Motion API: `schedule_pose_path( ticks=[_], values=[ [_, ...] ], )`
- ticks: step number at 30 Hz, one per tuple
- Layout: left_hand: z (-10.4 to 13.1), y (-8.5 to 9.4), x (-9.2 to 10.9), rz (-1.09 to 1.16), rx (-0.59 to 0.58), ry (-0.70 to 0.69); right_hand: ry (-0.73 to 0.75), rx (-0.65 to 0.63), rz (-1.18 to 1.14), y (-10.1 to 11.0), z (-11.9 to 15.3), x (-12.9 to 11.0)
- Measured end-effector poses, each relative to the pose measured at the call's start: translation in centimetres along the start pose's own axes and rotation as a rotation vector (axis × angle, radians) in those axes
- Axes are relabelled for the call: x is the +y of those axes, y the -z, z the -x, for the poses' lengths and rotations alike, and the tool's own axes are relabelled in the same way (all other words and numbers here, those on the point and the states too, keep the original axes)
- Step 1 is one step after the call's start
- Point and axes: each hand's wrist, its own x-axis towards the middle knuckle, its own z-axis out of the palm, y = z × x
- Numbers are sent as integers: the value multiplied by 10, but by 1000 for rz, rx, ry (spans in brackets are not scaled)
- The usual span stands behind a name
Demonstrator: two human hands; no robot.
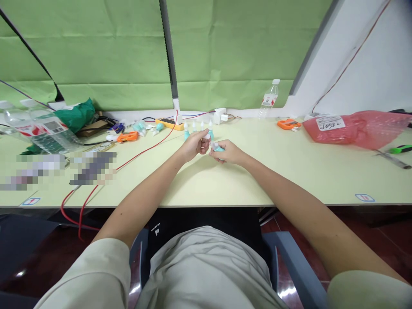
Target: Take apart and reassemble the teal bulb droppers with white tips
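Over the middle of the table, my right hand (229,152) is closed round a small teal bottle (219,148) with a whitish top, tilted toward my left hand. My left hand (194,146) pinches a small white cap (207,136) between thumb and fingers, close to the bottle's top. Whether the cap and bottle touch, I cannot tell. Just behind my hands, several similar teal bottles with white pointed tops (186,132) stand upright in a row, partly hidden by my left hand.
A yellow multimeter-like device (170,124) and a white plug (220,116) lie at the back. Orange cutters (128,137) and clear water bottles (48,128) are on the left. A red plastic bag (357,128) lies right. A red cable (144,151) crosses the table (219,189).
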Motion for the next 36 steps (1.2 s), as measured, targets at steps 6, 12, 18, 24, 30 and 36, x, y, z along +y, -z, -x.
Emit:
schedule_pose_path(
  ticks=[6, 12, 18, 24, 30, 36],
  values=[
    [0, 6, 0, 6, -60, -56, 79, 264, -163, 2, -5, 0],
    [-6, 5, -11, -114, 60, -211, 71, 488, -157, 2, -11, 3],
    [-9, 0, -18, -164, 42, -305, 116, 458, -85, 0, -9, 5],
    [-2, -9, -11, -267, 115, -304, 180, 576, 139, 2, -7, 5],
    [-2, -11, -14, -463, 200, -472, 154, 535, 155, 2, -6, 8],
    [-4, -10, -19, -677, 206, -750, 161, 481, 45, 4, -8, 13]
  ],
)
